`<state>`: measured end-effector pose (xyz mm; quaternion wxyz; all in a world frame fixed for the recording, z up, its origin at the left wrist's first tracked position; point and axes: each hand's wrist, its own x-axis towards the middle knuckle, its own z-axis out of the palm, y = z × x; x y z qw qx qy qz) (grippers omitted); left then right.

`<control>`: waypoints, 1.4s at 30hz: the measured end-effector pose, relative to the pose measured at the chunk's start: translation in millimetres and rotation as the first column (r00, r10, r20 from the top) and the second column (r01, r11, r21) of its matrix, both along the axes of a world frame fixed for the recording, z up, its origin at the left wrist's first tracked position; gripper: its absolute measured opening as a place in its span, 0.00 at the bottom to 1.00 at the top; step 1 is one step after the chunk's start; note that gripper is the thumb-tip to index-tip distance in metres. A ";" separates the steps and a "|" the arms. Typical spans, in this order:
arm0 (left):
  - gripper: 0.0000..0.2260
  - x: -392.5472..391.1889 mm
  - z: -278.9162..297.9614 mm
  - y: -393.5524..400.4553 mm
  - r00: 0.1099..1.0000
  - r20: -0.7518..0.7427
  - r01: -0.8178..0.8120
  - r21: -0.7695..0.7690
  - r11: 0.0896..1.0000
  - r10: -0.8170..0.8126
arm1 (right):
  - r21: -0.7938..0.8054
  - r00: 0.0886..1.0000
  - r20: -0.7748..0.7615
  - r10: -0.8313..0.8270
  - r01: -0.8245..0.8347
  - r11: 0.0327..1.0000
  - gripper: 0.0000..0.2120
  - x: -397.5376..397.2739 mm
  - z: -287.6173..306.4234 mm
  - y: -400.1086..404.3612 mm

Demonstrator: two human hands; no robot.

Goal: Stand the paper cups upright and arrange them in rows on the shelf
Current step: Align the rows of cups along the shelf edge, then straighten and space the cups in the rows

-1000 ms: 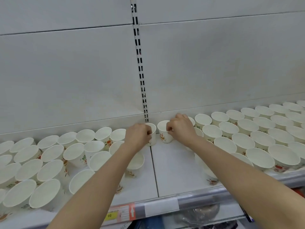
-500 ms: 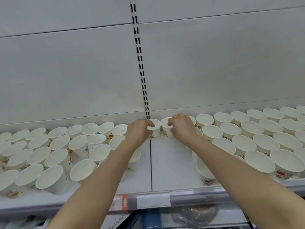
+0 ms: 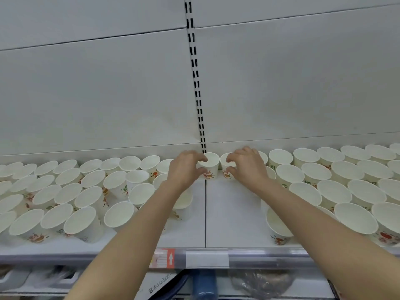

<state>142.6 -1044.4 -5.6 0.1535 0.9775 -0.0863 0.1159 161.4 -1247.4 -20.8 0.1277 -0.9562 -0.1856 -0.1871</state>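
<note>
head view: the main risk, as i judge it, is knocking neighbours. both forearms reach over packed white paper cups with orange printed motifs, and the left forearm passes right above a white paper cup standing near the shelf seam [image 3: 184, 204]; a careless pull back could tip it or shove it out of line. thin paper walls also dent easily, so a hard pinch could crush a rim. the two cups being handled stand almost touching each other, so nudging one could push the other off its row.

the left hand [image 3: 186, 169] has its grip closed around the small white paper cup at the back of the shelf [image 3: 211, 166], thumb low on the wall and a finger at the rim; the cup stands upright just in front of the grey back panel [image 3: 108, 94], at the foot of the slotted upright strip [image 3: 198, 89]. the right hand [image 3: 246, 167] is curled around a second small white paper cup [image 3: 226, 167] just beside the first, fingers at rim and wall, so it looks grasped, though the far side is hidden. both cups sit at the fingertips, not deep in the palms.

the white metal shelf [image 3: 233, 213] between the arms is bare, with upright cups in rows either side.
</note>
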 end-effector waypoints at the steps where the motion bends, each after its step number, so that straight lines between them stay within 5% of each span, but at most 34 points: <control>1: 0.13 -7.3 4.1 7.8 1.000 0.022 -0.007 0.002 1.000 0.007 | 0.028 0.999 0.034 0.017 -0.018 0.999 0.10 -6.2 3.2 2.0; 9: 0.11 -99.5 -2.5 87.9 0.983 0.095 -0.150 -0.055 0.987 0.154 | 0.329 0.976 0.163 0.143 -0.191 0.925 0.10 -79.2 -4.6 46.1; 19: 0.11 -152.0 -31.6 113.6 0.994 0.112 -0.005 0.040 0.999 0.000 | 0.229 0.977 0.122 0.175 -0.199 0.953 0.15 -118.9 -48.5 103.2; 28: 0.06 -134.5 -19.4 80.1 0.981 0.101 0.164 -0.006 0.986 -0.163 | 0.248 0.974 0.210 -0.085 0.031 0.968 0.08 -129.5 -35.5 60.9; 33: 0.05 -78.3 -11.0 20.0 0.977 0.076 0.201 -0.042 0.979 -0.197 | 0.027 0.982 0.031 -0.184 0.183 0.983 0.01 -98.3 -6.6 15.4; 42: 0.08 -40.9 -24.0 -6.4 0.971 -0.043 0.237 0.035 0.971 -0.235 | -0.184 0.958 -0.241 -0.152 0.109 0.977 0.09 -67.3 12.0 -15.4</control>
